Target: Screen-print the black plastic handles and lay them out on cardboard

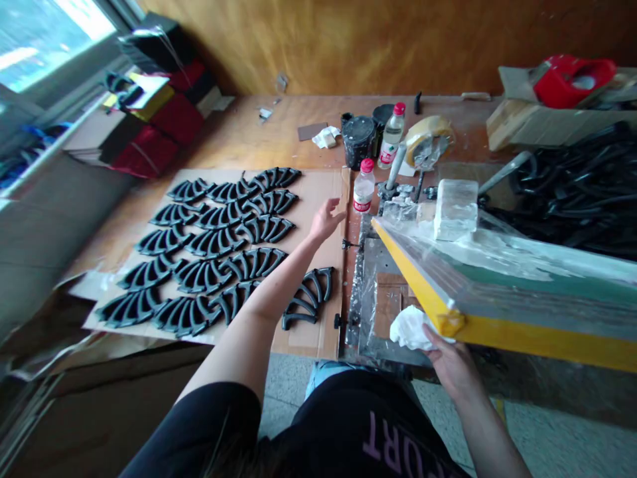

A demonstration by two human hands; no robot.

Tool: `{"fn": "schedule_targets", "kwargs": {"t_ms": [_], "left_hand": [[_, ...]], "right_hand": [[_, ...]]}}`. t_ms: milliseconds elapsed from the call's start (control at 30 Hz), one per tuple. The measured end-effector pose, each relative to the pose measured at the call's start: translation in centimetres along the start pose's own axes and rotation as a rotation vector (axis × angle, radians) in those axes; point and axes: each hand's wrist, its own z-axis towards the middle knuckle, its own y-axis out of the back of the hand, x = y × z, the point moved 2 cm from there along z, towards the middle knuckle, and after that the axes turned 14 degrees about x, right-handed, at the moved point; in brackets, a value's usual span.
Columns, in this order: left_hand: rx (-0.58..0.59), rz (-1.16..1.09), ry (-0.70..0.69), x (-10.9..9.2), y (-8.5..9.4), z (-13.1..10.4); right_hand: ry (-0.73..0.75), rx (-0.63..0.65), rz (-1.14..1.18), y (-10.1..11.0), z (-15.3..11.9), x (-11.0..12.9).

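Note:
My left hand is held over the right edge of a cardboard sheet, its fingers apart and nothing in them. Just right of it stands a clear bottle with a red cap. Rows of curved black parts lie on the cardboard. My right hand grips a crumpled white cloth at the front corner of a yellow-edged screen frame. The frame is tilted above a metal plate with a brown block on it. A white block rests by the frame's far side.
Behind are black tubs, a second bottle and a tape roll. Black parts are heaped at the right, near a cardboard box holding a red object. Red and black boxes stand by the window.

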Motion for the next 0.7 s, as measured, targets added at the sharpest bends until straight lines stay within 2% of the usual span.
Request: {"fn": "schedule_targets", "kwargs": {"t_ms": [100, 167, 267, 333, 400, 500, 600, 700], "left_hand": [[-0.132, 0.005, 0.011, 0.0, 2.2, -9.3], [-0.215, 0.055, 0.079, 0.6, 2.2, -16.1], [-0.284, 0.170, 0.266, 2.0, 0.0, -25.1], [-0.286, 0.225, 0.398, 2.9, -2.2, -29.2], [-0.290, 0.257, 0.509, 3.6, -4.3, -31.5], [-0.316, 0.275, 0.658, 4.3, -6.1, -32.0], [-0.338, 0.307, 0.754, 4.6, -6.4, -31.1], [-0.367, 0.342, 0.781, 4.4, -5.6, -31.1]], "right_hand": [[-0.058, 0.042, -0.041, -0.5, 0.5, 1.2], [-0.091, 0.102, -0.059, -0.2, 0.6, 1.8], [-0.124, 0.159, -0.089, 0.8, 0.9, 2.2], [-0.128, 0.158, -0.103, 1.3, 1.2, 2.3], [-0.133, 0.166, -0.111, 1.5, 1.3, 2.2], [-0.141, 0.202, -0.132, 0.9, 1.4, 2.1], [-0.131, 0.235, -0.156, 0.1, 1.2, 2.0], [-0.115, 0.248, -0.178, -0.1, 1.2, 2.1]]}}
